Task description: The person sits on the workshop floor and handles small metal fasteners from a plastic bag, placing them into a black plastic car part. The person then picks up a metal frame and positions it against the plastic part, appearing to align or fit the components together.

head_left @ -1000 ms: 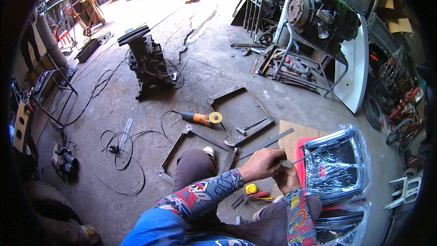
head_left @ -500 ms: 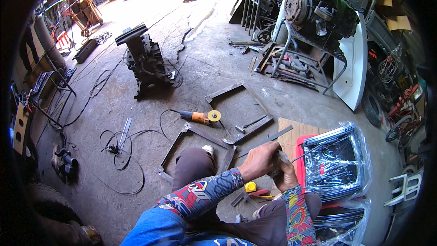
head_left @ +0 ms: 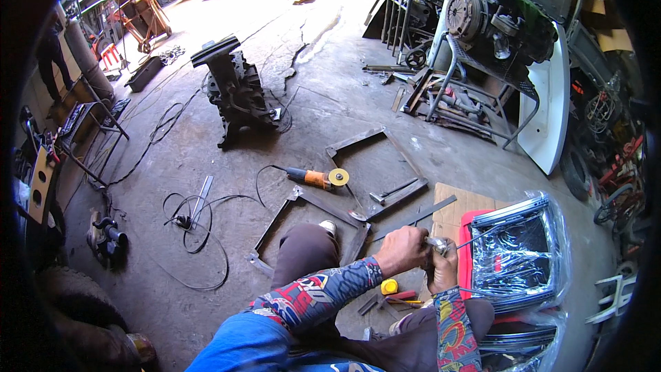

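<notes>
A grey, cracked concrete workshop floor (head_left: 330, 96) fills most of the frame. At the right edge, a stack of chromed metal frames wrapped in clear plastic (head_left: 516, 255) lies on a red stand. In the upper middle left stands a dark cast engine block (head_left: 237, 93). Below centre, a rectangular frame of flat steel bars (head_left: 310, 224) lies on the floor, with a second such frame (head_left: 372, 155) just above it. Between them rests an orange angle grinder with a yellow disc (head_left: 320, 178).

In the lower centre right, the left hand (head_left: 401, 249) and the right hand (head_left: 444, 269) meet, touching, just beside the plastic-wrapped stack. Both are curled closed around a small silvery metal piece with a thin rod (head_left: 447, 242) sticking out toward the right; what exactly the piece is cannot be told. Below the hands, a small yellow tape measure (head_left: 390, 286) lies on the floor.
</notes>
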Available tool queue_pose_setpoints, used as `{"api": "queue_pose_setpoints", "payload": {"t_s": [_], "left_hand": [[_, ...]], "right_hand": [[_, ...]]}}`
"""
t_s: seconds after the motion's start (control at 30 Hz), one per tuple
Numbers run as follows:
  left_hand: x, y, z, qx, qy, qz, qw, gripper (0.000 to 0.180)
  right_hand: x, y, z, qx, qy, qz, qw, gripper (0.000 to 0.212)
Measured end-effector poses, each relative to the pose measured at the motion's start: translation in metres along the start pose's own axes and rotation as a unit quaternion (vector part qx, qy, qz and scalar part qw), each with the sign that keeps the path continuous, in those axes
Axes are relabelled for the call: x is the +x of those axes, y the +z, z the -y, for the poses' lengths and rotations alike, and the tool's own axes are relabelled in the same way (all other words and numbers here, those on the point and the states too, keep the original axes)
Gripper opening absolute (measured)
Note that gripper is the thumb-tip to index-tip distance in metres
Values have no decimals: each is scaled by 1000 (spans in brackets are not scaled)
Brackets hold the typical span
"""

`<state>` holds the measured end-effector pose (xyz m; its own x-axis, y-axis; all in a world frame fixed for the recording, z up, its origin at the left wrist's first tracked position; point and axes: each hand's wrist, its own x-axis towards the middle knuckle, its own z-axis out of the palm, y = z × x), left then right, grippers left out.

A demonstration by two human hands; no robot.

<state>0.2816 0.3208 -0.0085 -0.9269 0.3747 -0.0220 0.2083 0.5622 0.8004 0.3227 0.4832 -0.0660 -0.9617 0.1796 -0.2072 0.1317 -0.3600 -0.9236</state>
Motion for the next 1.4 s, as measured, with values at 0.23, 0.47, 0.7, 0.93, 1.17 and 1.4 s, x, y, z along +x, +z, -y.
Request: {"api": "queue_pose_setpoints", "payload": {"t_s": [0.23,0.47,0.7,0.93,1.17,1.4], "left_hand": [[9,-4,6,-12,11,-21,1000,30],[34,-14,19,-99,-28,41,994,29],[23,-21,2,-94,-16,67,993,41],[16,-15,-6,-219,164,-16,962,51],[16,-12,8,-69,247,-10,967,43],[12,-11,7,-63,147,-3,987,23]], "right_hand": [[-3,12,24,39,24,96,994,40],[-6,0,24,91,55,122,987,37],[-9,-4,35,98,60,82,990,22],[-8,0,36,69,80,45,993,14],[-6,3,14,-66,8,16,998,22],[-9,1,20,-47,70,146,986,31]]}}
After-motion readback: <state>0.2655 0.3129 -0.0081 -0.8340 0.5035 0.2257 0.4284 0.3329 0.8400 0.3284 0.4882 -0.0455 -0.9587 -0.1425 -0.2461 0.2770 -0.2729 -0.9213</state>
